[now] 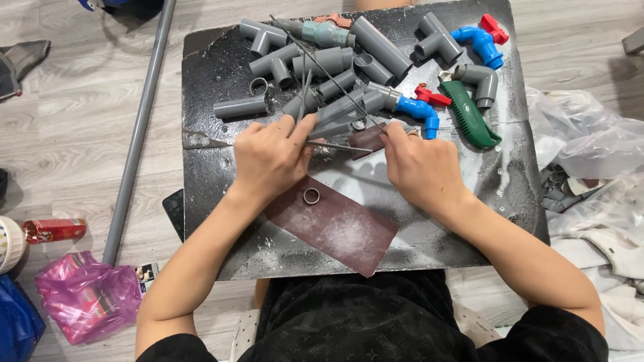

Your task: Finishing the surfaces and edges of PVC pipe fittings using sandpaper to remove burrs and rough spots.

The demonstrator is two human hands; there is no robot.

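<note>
- Sandpaper scrap (367, 138), small and maroon, sat pinched in the fingers of the right hand (422, 167), just above mid-board; fingers closed on it, thumb side pressed toward a thin metal rod (335, 145)
- left hand (268, 157) was closed around the near end of a grey pipe assembly (349, 107); thumb and fingers curled over it; the rod ran level between the two hands, its left end hidden under the left fingers; could not tell which hand bore its weight
- nearest the body: large maroon sandpaper sheet (342, 231) lay flat and skewed on the dark board (208, 181), dusted with white powder; small metal ring (311, 196) rested on its upper left corner, just below the left hand
- board surface was speckled with white dust, heaviest near the front edge
- beyond the hands: blue valve with red handle (422, 110) was joined to the grey assembly; green-handled tool (469, 115) lay just right of it, beside a grey elbow (479, 80)
- farther back: cluster of grey tees and short pipe pieces (295, 60); second blue valve (481, 40) at the far right corner
- off the board: long grey pipe (137, 127) lay on the wood floor at left; pink plastic bag (87, 291) near left; crumpled clear plastic (590, 141) at right
</note>
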